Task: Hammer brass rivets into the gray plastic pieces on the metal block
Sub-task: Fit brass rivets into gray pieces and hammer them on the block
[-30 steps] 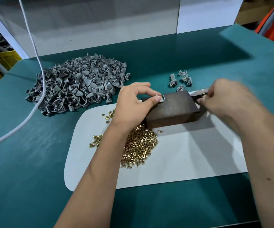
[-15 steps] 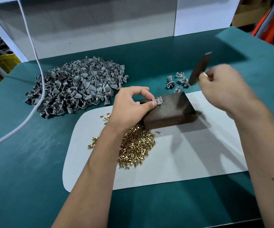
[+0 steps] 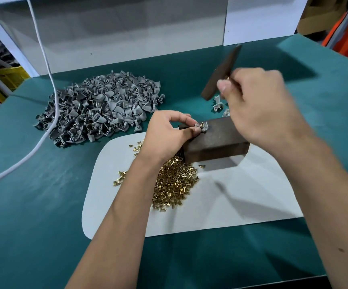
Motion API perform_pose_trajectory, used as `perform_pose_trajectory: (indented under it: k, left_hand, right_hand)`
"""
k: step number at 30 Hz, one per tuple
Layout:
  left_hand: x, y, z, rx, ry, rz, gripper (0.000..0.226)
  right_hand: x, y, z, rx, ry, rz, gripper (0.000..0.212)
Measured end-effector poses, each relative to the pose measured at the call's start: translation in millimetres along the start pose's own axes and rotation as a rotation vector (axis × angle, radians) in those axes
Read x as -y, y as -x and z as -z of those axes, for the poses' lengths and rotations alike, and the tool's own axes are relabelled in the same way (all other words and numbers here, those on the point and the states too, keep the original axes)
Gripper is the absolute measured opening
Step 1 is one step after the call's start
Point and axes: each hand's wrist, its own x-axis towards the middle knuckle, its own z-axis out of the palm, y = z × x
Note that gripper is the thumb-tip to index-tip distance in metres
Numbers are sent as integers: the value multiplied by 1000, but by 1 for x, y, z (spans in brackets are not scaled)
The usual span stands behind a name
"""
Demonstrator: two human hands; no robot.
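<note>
Presently, a gray piece [image 3: 202, 126] with a rivet [image 3: 201, 123] is pinched by the left hand [image 3: 168, 135] on the block [image 3: 214, 140] at frame centre, presumably for steadiness; the hammer [image 3: 221, 73] is gripped raised by the right hand [image 3: 260, 107], upper right.

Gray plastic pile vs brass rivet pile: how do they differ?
The gray plastic pile lies on the bare teal table, far left; the brass rivet pile lies on the white mat beside the metal block. The gray pile spreads wider, with bigger, matte pieces; the rivets are small and shiny. The left forearm crosses the rivet pile, and a white cable crosses the gray pile. Both are loose heaps.
</note>
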Motion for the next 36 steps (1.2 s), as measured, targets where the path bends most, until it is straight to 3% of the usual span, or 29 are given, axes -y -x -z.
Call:
perform_pose_trajectory:
  k: [2,6,8,13,19,24,28,29,30,33,34,36]
  left_hand:
    - [0,0,0,-1,-6,0,11]
    - [0,0,0,-7,-8,-15,11]
    - [-1,1,0,-7,-1,-6,13]
    - [-2,0,0,-1,2,16,15]
    - [-2,2,1,-2,17,20,13]
    - [-2,1,0,-17,19,28,16]
    - [-2,1,1,-6,43,8,13]
    - [-2,1,1,-8,49,12,13]
    - [-2,2,1,-12,52,21,13]
    - [-1,1,0,-17,39,43,17]
    - [-1,0,0,-17,32,41,18]
    - [-1,0,1,-13,31,19,19]
  right_hand:
    - [-1,3,0,-20,24,8,27]
    - [-10,10,-10,310,232,-114,31]
    - [-9,4,-4,273,245,-119,30]
    - [-2,6,1,-55,5,-17,26]
    - [-3,14,-13,211,123,-85,29]
    - [5,6,0,-57,21,-15,27]
    - [1,7,-9,333,250,-156,33]
    - [0,4,-7,348,268,-163,32]
    - [1,1,-3,316,265,-150,32]
    - [5,0,7,-49,51,-51,35]
    - [8,3,6,-89,22,-23,35]
    - [9,10,-5,117,118,-49,32]
